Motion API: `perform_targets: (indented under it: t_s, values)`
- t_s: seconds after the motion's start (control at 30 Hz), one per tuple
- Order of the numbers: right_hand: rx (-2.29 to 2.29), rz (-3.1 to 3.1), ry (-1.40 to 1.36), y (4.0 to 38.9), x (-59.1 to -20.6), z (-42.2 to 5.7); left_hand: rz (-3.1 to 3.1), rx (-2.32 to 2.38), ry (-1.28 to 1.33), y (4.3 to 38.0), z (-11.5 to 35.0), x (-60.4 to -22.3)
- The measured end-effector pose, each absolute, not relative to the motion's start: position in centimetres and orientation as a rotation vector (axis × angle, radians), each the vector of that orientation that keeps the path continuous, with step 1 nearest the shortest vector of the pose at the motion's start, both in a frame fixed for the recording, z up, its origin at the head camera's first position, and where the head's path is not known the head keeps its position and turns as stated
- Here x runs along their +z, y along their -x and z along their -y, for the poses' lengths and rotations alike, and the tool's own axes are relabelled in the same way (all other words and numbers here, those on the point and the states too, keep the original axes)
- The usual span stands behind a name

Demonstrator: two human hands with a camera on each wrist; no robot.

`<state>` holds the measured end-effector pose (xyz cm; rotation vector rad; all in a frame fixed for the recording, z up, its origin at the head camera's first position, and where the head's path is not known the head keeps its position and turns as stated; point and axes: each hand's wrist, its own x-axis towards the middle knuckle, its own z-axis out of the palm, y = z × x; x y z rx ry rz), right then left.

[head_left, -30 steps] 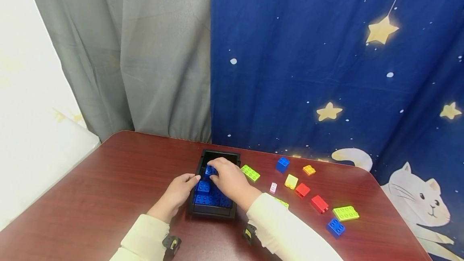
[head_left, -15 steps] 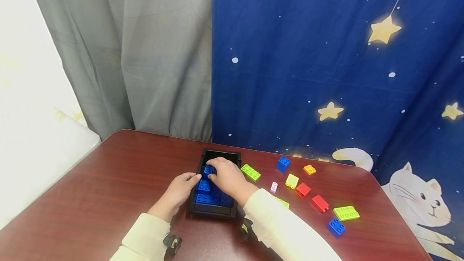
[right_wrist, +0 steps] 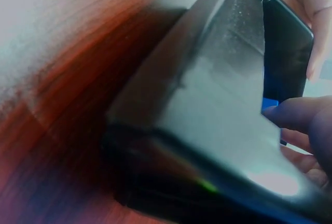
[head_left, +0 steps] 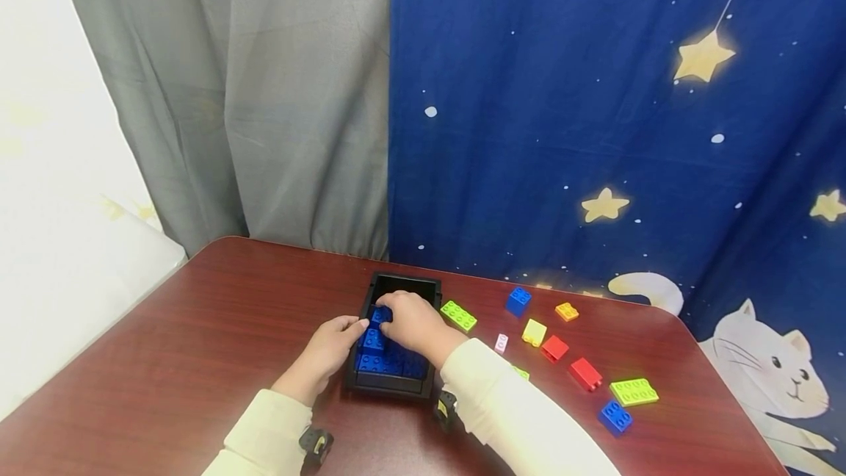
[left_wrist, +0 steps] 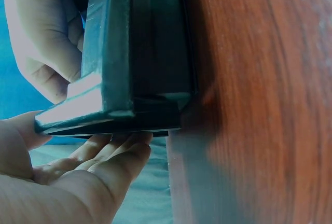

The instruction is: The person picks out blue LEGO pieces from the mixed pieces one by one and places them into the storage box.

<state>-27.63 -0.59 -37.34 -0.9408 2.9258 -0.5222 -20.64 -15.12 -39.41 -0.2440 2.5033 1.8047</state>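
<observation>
A black rectangular box (head_left: pixel 390 386) stands on the table and holds several blue toy building bricks (head_left: pixel 373 342). The left hand (head_left: pixel 324 352) grips the box's left side; in the left wrist view its thumb lies by the rim of the box (left_wrist: pixel 111 42), fingers under the outer edge. Inside, the right hand (head_left: pixel 418 325) pinches a studded blue brick (head_left: pixel 380 315) between thumb and fingers, near the left wall. Only a sliver of blue shows beside the right hand's fingers (right_wrist: pixel 290 114) in the right wrist view; the box wall hides the rest.
Loose bricks lie to the right: lime green (head_left: pixel 459 316), blue (head_left: pixel 518 301), orange (head_left: pixel 567 311), yellow (head_left: pixel 534 333), pink (head_left: pixel 501 343), red (head_left: pixel 585 374). Another lime plate (head_left: pixel 634 391) and blue brick (head_left: pixel 615 418) sit farther right. The right sleeve (head_left: pixel 502 395) partly covers a lime piece.
The pinched blue brick sits slightly lower against its neighbours in the box. Both hands stay almost in place; the view has shifted slightly.
</observation>
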Motion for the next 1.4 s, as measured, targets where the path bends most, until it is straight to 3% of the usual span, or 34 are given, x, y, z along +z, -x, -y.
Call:
perform_targets:
  t_s: [1.4]
  values:
    - [-0.459, -2.805, 0.983, 27.76, -37.41, 1.1, -2.514, 1.804, 0.241, 20.5, 15.21, -39.51]
